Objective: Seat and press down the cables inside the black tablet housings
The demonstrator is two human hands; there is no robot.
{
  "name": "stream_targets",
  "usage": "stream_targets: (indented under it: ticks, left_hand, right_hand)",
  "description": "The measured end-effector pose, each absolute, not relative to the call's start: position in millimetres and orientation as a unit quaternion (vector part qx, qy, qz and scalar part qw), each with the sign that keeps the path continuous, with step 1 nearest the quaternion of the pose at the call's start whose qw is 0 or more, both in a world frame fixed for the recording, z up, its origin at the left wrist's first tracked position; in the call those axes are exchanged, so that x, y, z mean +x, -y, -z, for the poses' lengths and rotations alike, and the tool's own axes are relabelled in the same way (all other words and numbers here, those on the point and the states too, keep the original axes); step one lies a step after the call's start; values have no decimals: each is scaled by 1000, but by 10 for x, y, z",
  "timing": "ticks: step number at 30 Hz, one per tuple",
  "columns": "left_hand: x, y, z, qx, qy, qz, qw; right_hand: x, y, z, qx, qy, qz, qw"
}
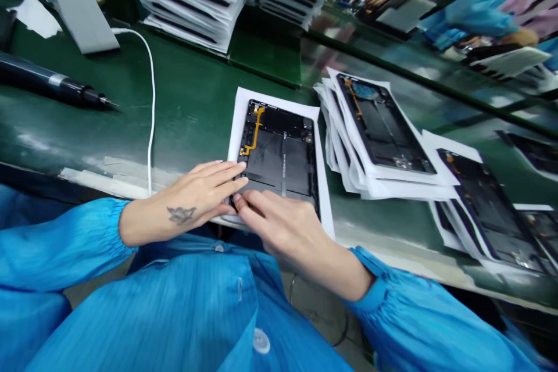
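An opened tablet (272,154) lies on a white sheet (323,186) at the near edge of the green bench. Its inside shows dark battery panels and an orange flex cable (257,128) along the left side. My left hand (192,197) lies with fingers stretched out, their tips on the tablet's lower left edge. Close beside it, my right hand (283,221) has its fingers curled together at the same lower left corner. Whatever those right fingertips pinch, if anything, is hidden.
Right of the tablet stands a stack of white sheets and opened tablets (387,122), with another stack (492,203) beyond. An electric screwdriver (56,81) and a white cable (151,110) are on the left. Tall stacks (192,0) rise behind; co-workers (475,0) sit across, blurred.
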State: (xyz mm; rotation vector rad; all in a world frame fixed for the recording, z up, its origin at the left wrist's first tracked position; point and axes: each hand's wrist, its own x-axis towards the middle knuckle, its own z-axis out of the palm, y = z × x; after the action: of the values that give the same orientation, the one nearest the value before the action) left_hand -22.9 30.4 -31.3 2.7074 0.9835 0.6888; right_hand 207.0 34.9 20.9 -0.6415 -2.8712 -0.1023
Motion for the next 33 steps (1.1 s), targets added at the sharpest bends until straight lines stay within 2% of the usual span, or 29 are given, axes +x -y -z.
stream_targets:
  ticks: [4, 6, 9, 20, 25, 33]
  left_hand:
    - [-237, -310, 312, 906, -341, -230, 98]
    - [-236, -306, 311, 905, -341, -233, 99]
    - [-237, -300, 306, 905, -340, -236, 97]
    - [-250, -312, 357, 903, -333, -248, 109]
    - [-224, -267, 295, 905, -334, -241, 104]
    - [-185, -251, 262, 904, -346, -237, 87]
  right_hand:
    - [2165, -362, -107, -294, 930, -114, 187]
    - [2193, -320, -38, -331, 905, -126, 235]
    - [2184, -243, 42, -342, 900, -93, 252]
    - [2073, -228, -12, -287, 932, 50, 216]
    - [2019, -225, -181, -243, 952, 128, 132]
    - [1984, -360, -356, -182, 974, 111, 82]
